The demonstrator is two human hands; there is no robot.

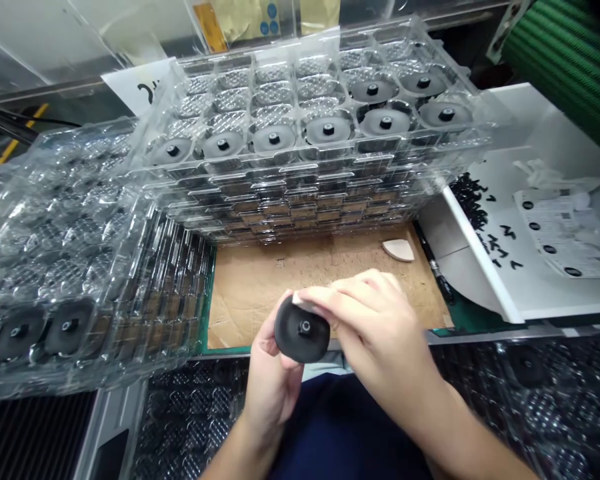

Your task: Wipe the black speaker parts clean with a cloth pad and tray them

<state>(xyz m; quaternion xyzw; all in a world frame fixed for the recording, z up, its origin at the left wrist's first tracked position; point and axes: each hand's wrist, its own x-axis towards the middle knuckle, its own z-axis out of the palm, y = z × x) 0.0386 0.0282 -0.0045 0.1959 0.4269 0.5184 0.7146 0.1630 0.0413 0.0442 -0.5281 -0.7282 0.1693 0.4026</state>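
My left hand (275, 377) is closed around the edge of a black rounded plastic part (303, 340) with a short hollow stem in its middle. The stem side faces up towards me. My right hand (375, 327) is bent over the part's upper rim, its fingers pinched together. At those fingertips a small white piece (300, 301) shows, touching the rim; most of it is hidden. Both hands are above the front of a brown cardboard sheet (300, 273).
Stacked clear trays (290, 167) hold similar black parts behind the cardboard; another tray stack (80, 267) stands left. A white wedge-shaped pad (399, 250) lies on the cardboard. Right are a black pen (441, 280) and a white bin (555, 300) with small black pieces (473, 200).
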